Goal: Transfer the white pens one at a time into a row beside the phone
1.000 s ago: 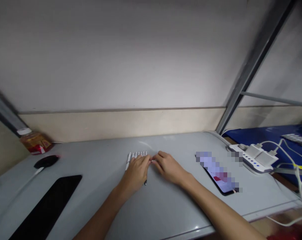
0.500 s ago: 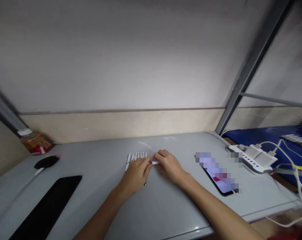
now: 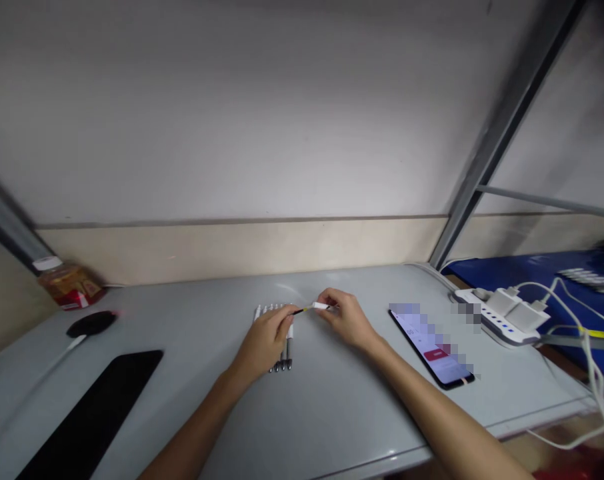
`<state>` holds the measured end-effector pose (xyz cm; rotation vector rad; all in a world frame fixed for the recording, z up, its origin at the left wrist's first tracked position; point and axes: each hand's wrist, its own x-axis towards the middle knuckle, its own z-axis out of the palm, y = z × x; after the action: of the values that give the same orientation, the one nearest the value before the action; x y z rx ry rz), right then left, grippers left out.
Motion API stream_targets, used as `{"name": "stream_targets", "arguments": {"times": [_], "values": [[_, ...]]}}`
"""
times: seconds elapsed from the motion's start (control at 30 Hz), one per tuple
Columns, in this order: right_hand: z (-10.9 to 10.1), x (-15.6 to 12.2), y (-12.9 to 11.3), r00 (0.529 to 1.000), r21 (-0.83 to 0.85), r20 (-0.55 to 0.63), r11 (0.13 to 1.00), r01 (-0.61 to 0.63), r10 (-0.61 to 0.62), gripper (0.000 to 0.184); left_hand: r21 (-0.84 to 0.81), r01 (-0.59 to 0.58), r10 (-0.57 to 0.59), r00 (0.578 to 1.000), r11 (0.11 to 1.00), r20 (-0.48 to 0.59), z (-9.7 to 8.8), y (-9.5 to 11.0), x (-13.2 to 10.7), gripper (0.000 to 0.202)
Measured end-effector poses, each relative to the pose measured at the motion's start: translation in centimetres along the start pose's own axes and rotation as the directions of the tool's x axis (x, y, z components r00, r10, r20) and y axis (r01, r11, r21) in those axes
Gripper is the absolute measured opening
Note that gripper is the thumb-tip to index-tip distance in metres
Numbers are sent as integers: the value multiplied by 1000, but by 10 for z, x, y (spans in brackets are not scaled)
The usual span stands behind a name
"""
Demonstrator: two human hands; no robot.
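In the head view my left hand [image 3: 263, 341] is closed, thumb and fingers pinched on one end of a thin dark pen refill [image 3: 301, 311]. My right hand [image 3: 348, 319] grips a short white pen barrel [image 3: 320, 305], which lies in line with the refill's other end. The rest of what each hand holds is hidden by the fingers. Beneath my left hand a row of several white and grey pens [image 3: 289, 352] lies side by side on the grey table [image 3: 302, 413]; my hand covers part of them.
A lit phone [image 3: 432, 347] lies to the right, near a white power strip [image 3: 497, 320] with chargers and cables. On the left are a black slab [image 3: 92, 413], a round black pad [image 3: 92, 324] and a bottle [image 3: 72, 285]. A wall stands behind.
My hands have moved slightly apart and up, with the right hand drawing away. The dark refill now shows between them, and more of the pen row is visible under my left hand.
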<state>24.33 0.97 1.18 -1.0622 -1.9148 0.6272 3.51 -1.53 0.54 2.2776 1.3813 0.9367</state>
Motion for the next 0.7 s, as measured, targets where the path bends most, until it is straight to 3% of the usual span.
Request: {"name": "stream_targets", "arguments": {"times": [0.07,0.13,0.2,0.27,0.37,0.5,0.7], "values": [[0,2,-1,993,222,16,968,-114,113,14,5,14,-14,1000,1000,-24,-1,-1,1,28],[-1,3,-1,973,414,69,881,-229,220,23,19,15,-14,999,1000,-34,0,-2,1,27],[-2,4,-2,959,456,90,845,-280,269,26,35,7,-6,1000,999,-31,0,-2,1,26],[-4,3,-1,973,328,38,917,-227,227,24,52,2,-1,1000,999,-31,1,-2,1,27],[-4,1,2,999,-12,-22,999,-29,29,17,88,-5,7,1000,996,-19,1,-1,1,28],[-2,-3,4,991,-277,59,952,133,-122,14,142,-28,27,1000,989,6,-1,0,0,28],[5,-7,0,969,-361,165,904,230,-181,20,229,-61,55,998,972,32,2,2,-2,29]]}}
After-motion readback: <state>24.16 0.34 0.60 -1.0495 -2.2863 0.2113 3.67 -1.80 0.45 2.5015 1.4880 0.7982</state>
